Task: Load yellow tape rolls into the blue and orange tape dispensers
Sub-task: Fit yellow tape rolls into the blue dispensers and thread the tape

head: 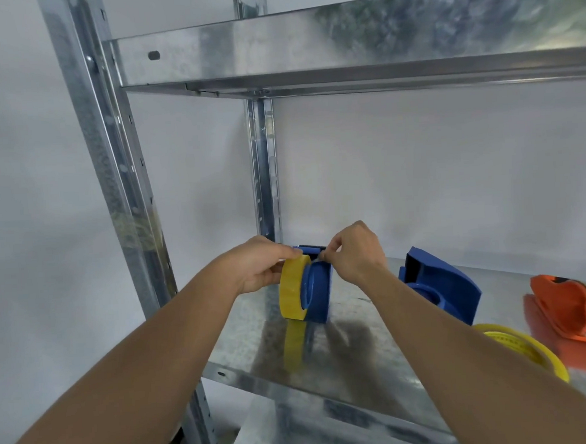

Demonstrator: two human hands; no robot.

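Observation:
A blue tape dispenser (318, 290) stands on the metal shelf (358, 358) with a yellow tape roll (291, 290) seated on its hub, on the left side. My left hand (260, 266) grips the top of that roll. My right hand (353, 250) pinches the loose tape end above the dispenser's top edge. A second blue dispenser (441, 290) lies to the right, its hub bare. Farther right sits an orange dispenser (564, 308). Another yellow roll (529, 348) lies flat by my right forearm, partly hidden.
The galvanised upper shelf (342, 47) hangs overhead. Upright posts (117, 184) stand at the left and the back corner (264, 168). A grey wall closes the back. The shelf's front edge (312, 392) runs under my forearms.

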